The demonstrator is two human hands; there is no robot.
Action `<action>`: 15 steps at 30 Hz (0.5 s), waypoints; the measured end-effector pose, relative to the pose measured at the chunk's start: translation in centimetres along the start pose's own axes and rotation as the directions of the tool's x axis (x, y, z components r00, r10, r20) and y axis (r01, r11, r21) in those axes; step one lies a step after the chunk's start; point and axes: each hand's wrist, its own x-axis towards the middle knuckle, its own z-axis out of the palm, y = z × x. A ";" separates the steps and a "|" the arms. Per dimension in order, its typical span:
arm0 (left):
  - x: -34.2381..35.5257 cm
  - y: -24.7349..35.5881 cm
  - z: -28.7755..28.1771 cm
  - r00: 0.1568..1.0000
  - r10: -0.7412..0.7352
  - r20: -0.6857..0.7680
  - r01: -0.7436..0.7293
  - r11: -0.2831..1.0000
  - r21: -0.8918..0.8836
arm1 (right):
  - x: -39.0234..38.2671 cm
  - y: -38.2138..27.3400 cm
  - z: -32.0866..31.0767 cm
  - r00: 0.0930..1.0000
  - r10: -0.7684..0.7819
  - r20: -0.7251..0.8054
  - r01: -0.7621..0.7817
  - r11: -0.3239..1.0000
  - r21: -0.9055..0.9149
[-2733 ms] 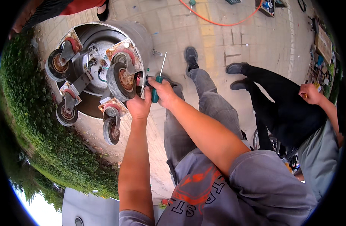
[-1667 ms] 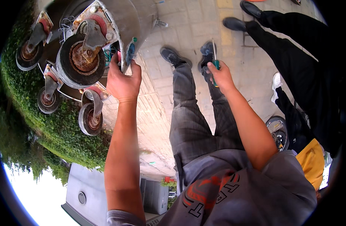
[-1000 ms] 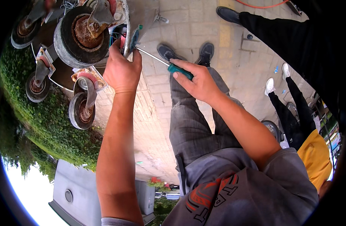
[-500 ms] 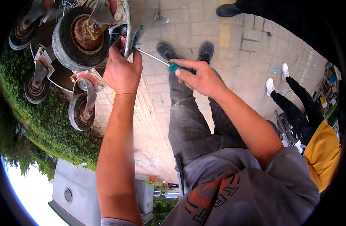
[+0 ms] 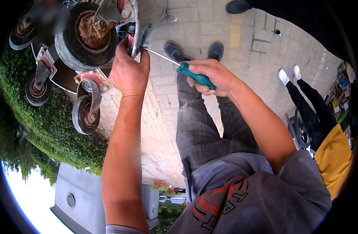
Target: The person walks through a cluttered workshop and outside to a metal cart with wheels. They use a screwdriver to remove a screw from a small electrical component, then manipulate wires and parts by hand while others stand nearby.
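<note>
Screwdriver (image 5: 186,70): green handle, gripped in closed right hand (image 5: 210,77); tip newly at metal rim (image 5: 135,27). Left hand (image 5: 129,70) clasps rim beside 1 rusty caster wheel (image 5: 85,33); driving can begin.

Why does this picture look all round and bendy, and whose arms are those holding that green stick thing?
The picture comes from a small camera worn on a person's head, looking down. Its lens sees very wide, so straight lines curve near the edge. The two bare arms coming up from the bottom belong to that person.

The right hand holds a screwdriver with a green handle; its thin metal shaft points to the edge of a metal cart that is tipped over, so its wheels show. The left hand grips that same edge, right where the tip meets it.

The biggest wheel is rusty in the middle, and a smaller wheel sits below it. Underneath is a paved ground of grey bricks, with a green hedge on the left. You also see the person's own grey trousers and shoes, and another person's legs at the right.
</note>
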 end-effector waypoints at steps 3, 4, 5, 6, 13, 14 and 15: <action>-0.1 0.3 -0.2 1.000 0.003 -0.008 -0.003 1.000 0.008 | 0.0 -0.4 -0.2 0.997 -0.079 -0.026 0.073 0.983 -0.169; -0.1 0.4 -0.2 0.999 0.019 -0.027 -0.019 1.000 0.011 | 0.1 -0.4 -0.3 0.992 -0.124 -0.036 0.112 0.961 -0.251; -0.2 0.4 -0.1 0.998 0.035 -0.045 -0.035 0.999 0.016 | 0.2 -0.3 -0.3 0.985 -0.170 -0.042 0.147 0.932 -0.332; -0.2 0.4 -0.1 0.998 0.036 -0.047 -0.035 0.999 0.017 | 0.3 -0.2 -0.3 0.969 -0.240 -0.053 0.195 0.883 -0.426; -0.1 0.1 0.1 0.997 0.043 -0.068 -0.042 0.999 0.013 | 0.2 -0.3 0.2 0.979 -0.194 -0.064 0.161 0.925 -0.345; -0.1 0.0 0.1 0.997 0.042 -0.068 -0.041 0.999 0.012 | 0.3 -0.4 0.1 0.991 -0.124 -0.044 0.112 0.970 -0.215; -0.1 0.0 0.1 0.997 0.041 -0.063 -0.040 0.999 0.014 | 0.3 -0.4 0.0 0.997 -0.075 -0.037 0.069 0.988 -0.140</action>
